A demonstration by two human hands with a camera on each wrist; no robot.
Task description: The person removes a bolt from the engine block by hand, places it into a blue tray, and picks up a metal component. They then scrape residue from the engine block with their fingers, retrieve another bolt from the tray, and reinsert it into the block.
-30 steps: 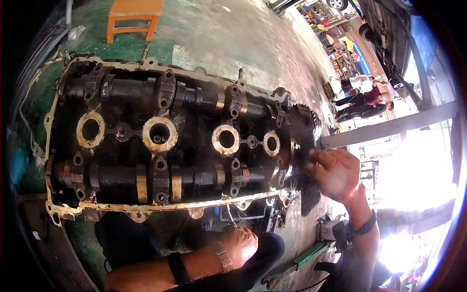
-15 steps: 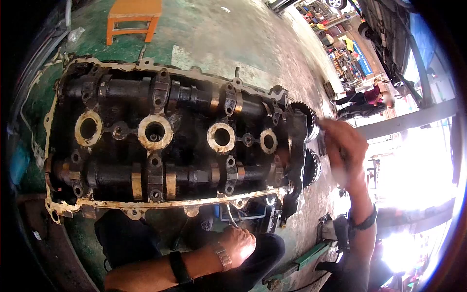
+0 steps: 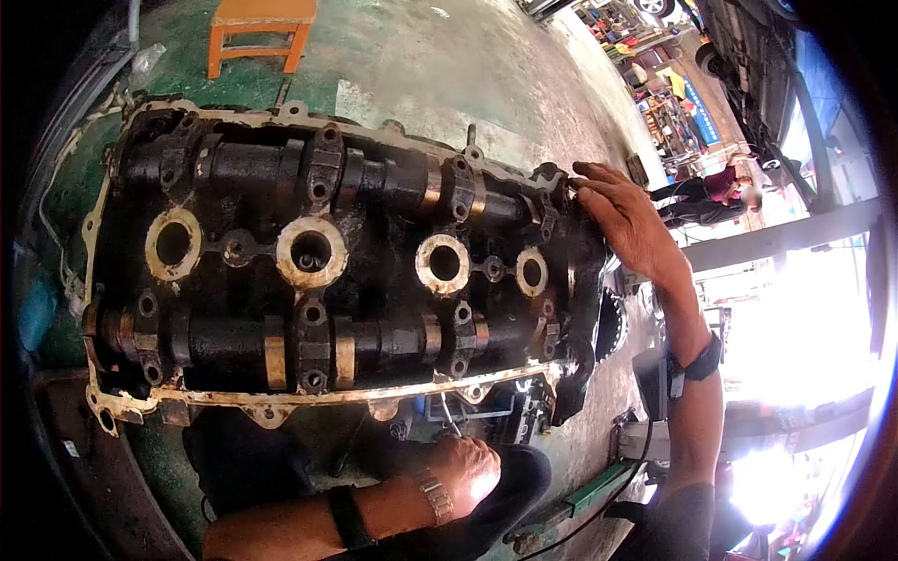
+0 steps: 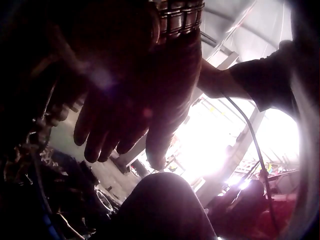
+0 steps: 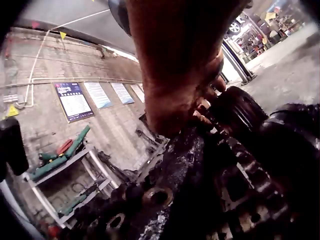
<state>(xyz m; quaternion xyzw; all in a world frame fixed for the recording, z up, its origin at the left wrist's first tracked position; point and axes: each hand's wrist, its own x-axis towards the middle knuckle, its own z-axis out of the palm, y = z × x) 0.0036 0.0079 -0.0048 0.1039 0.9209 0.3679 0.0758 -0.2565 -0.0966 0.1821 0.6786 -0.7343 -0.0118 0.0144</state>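
A greasy, dark cylinder head (image 3: pixel 374 252) with two camshafts and a pale gasket rim fills the middle of the head view. My right hand (image 3: pixel 634 224) lies over its upper right corner, fingers extended along the end. A toothed sprocket (image 3: pixel 612 323) shows below that hand; the upper sprocket is hidden there. In the right wrist view, the fingertips (image 5: pixel 202 117) reach down past dark, ribbed round parts (image 5: pixel 237 110). My left hand (image 3: pixel 468 475), with a metal-band watch (image 3: pixel 435 496), is by my knee. Its fingers (image 4: pixel 95 142) hang loose with nothing in them.
An orange stool (image 3: pixel 262 35) stands on the floor beyond the cylinder head. Toward the right are a green-and-grey metal stand (image 3: pixel 585 496), a lift post (image 3: pixel 758 243) and a person (image 3: pixel 706 192) in the distance. A dark cable (image 3: pixel 599 524) runs near my right arm.
My right hand has moved from the lower right end of the cylinder head up to its upper right corner, past the sprockets. The left hand has stayed by the knee.
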